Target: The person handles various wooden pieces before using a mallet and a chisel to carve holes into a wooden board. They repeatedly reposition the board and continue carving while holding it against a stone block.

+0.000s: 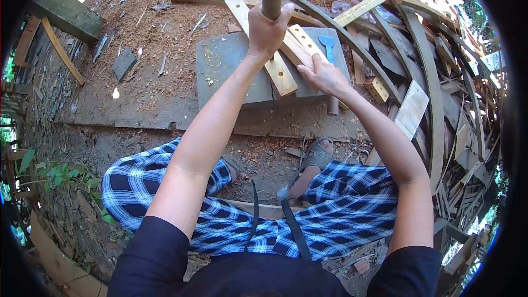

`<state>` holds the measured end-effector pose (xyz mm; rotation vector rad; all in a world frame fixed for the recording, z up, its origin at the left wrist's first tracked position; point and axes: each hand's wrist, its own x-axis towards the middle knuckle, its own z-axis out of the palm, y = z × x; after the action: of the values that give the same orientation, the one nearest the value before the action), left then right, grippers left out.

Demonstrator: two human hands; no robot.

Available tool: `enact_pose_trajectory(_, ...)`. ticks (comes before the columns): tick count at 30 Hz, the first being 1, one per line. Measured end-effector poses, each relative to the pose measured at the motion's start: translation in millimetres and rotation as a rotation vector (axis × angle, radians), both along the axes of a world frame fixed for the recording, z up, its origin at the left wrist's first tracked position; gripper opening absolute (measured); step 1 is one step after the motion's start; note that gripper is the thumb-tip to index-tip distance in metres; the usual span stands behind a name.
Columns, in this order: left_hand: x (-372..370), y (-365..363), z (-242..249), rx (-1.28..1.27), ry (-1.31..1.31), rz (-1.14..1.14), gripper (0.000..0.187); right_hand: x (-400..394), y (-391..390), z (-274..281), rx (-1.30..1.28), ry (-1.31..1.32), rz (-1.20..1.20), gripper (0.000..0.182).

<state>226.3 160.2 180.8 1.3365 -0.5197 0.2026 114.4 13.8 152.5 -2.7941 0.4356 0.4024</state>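
Note:
My left hand (pixel 264 34) is closed in a fist round a thick upright cylinder (pixel 272 1), its pale round end poking out above the fist. The cylinder's lower end is hidden by the hand. My right hand (pixel 325 78) grips a wooden block with drilled holes (pixel 300 47), held at a slant. Under my left wrist lies another wooden piece with holes (pixel 281 77). Both pieces rest on a grey board (pixel 220 66). Near my right fingers is a blue flat-bladed tool (pixel 328 44); a brown round handle end (pixel 333 105) shows below the hand.
Curved wooden strips (pixel 429 77) and offcuts are heaped at the right. Wood shavings (pixel 148 11) cover the ground behind the board. A concrete post (pixel 66 11) lies at the upper left. My sandalled foot (pixel 316 157) is close in front of the board.

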Motion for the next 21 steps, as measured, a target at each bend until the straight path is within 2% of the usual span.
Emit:
enact_pose_trajectory(4, 7.7, -2.6, -0.7, 0.04, 0.023, -0.033, 0.028, -12.1, 3.5, 1.6, -0.054, -0.05, 0.037, 0.061)
enact_pose_trajectory(7, 8.7, -2.3, 0.6, 0.025, 0.03, -0.062, 0.029, -16.3, 14.2, 24.6, -0.115, 0.051, 0.094, 0.051)
enact_pose_trajectory(8, 8.5, -2.1, 0.6, 0.01, 0.027, -0.079, 0.03, -20.7, 14.4, 14.2, -0.105, 0.06, 0.091, 0.051)
enact_pose_trajectory(10, 8.7, -2.5, 0.7, 0.008, -0.023, -0.084, 0.029, -30.2, 18.0, -3.2, -0.326, -0.616, 0.369, 0.045)
enact_pose_trajectory(12, 10.0, -0.2, 0.9, -0.025, 0.03, -0.136, 0.028, -31.2, 29.9, -10.4, -0.367, -0.636, 0.399, 0.047)
enact_pose_trajectory(14, 10.2, -0.5, 1.7, -0.02, 0.067, -0.152, 0.029, -28.2, 44.4, -25.9, -0.236, -0.698, 0.392, 0.053)
enact_pose_trajectory(16, 20.1, -4.2, 3.2, -0.035, 0.201, -0.151, 0.02, -22.6, 59.6, -39.9, -0.249, -0.639, 0.354, 0.06)
enact_pose_trajectory(17, 23.4, -6.5, 3.6, -0.123, 0.217, -0.146, 0.028, -20.7, 65.5, -40.5, -0.23, -0.575, 0.277, 0.062)
enact_pose_trajectory(18, 29.3, -3.4, 5.0, -0.119, 0.215, -0.145, 0.028, -19.4, 69.7, -40.1, -0.211, -0.512, 0.204, 0.065)
enact_pose_trajectory(20, 47.2, 10.4, 4.7, -0.073, 0.355, -0.177, 0.029, -20.3, 72.4, -44.5, -0.254, -0.598, 0.186, 0.066)
enact_pose_trajectory(21, 50.9, 14.6, 7.4, -0.166, 0.396, -0.228, 0.032, -20.9, 72.8, -42.4, -0.247, -0.56, 0.176, 0.067)
